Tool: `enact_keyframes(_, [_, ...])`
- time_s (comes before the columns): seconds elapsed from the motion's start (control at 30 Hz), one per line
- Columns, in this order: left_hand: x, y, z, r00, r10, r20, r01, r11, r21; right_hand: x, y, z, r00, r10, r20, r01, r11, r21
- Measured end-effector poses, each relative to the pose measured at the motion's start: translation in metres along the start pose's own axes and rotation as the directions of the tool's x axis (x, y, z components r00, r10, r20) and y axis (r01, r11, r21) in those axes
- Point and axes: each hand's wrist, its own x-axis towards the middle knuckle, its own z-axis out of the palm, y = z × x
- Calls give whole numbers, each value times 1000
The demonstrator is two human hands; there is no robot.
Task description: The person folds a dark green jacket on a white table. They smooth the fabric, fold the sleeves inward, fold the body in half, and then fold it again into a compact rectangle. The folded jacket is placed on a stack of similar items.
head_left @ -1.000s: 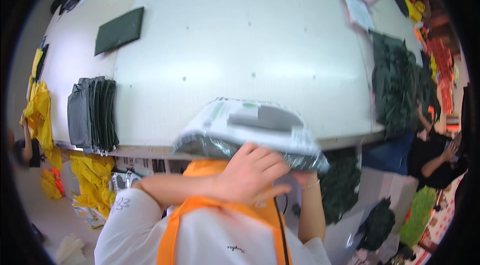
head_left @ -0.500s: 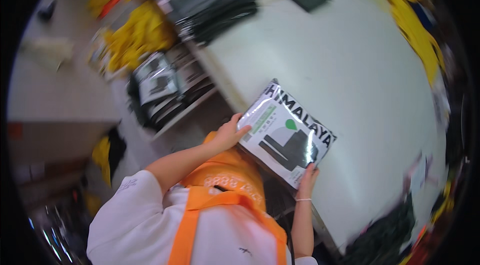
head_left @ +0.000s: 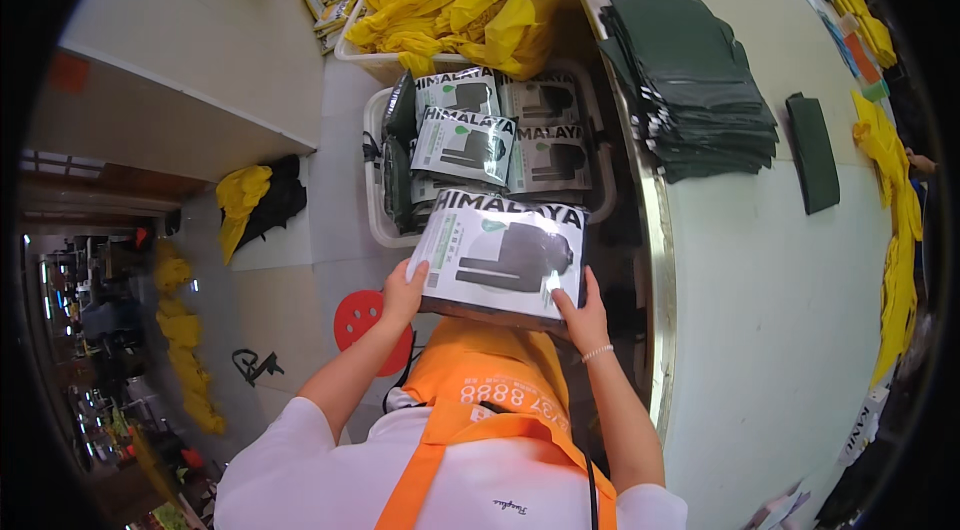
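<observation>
- The flat plastic-wrapped garment pack [head_left: 500,255] is held level between both hands, out in front of the orange apron [head_left: 490,400] and just short of the white crate [head_left: 378,220] on the floor.
- The left hand [head_left: 402,292] is clamped on the pack's left edge, thumb on top and fingers curled under; the right hand [head_left: 582,312] is pressed onto the lower right corner the same way. So both hands are closed on the pack, pinching only its rims.
- Slick wrapping is being gripped at two edges only, so honestly a slip is the likely trouble: the far side, away from both hands, could sag or slide out if the pack gets tipped forward.
- Beyond the grip, the crate is already loaded with similar packs [head_left: 465,145], some stacked crooked. A pack laid on top could skid off toward the floor, or the pile could be knocked over the rim.
- To the right of the right hand, the table edge [head_left: 660,260] runs close by; an elbow or the pack's corner could get caught on it.
- Further right on the table, a stack of dark folded garments [head_left: 690,80] overhangs near that edge.
- Open room is mostly found left of the left hand, over bare floor, apart from the red stool [head_left: 362,318] below it.
- The yellow garments [head_left: 460,10] are piled in the bin past the crate.
</observation>
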Motion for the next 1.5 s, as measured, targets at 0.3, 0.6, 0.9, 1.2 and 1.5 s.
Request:
enact_keyframes(0.3, [208, 76, -12, 980, 161, -120, -154, 986, 71, 196, -97, 48, 968, -250, -30, 248, 967, -56])
enact_keyframes(0.6, [298, 43, 16, 995, -30, 96, -8, 928, 373, 193, -58, 69, 984, 2, 177, 78, 892, -446])
enact_keyframes(0.9, [144, 11, 138, 706, -72, 704, -393, 788, 474, -73, 158, 67, 846, 528, -73, -529, 812, -247])
enact_keyframes(1.2, [-154, 160, 286, -433, 663, 611, -833, -36, -552, -284, 331, 126, 386, 847, -365, -576, 530, 622])
enact_keyframes(1.5, [-469, 73, 389, -644, 418, 641, -765, -362, -533, -458, 552, 148, 156, 925, -346, -492, 376, 785])
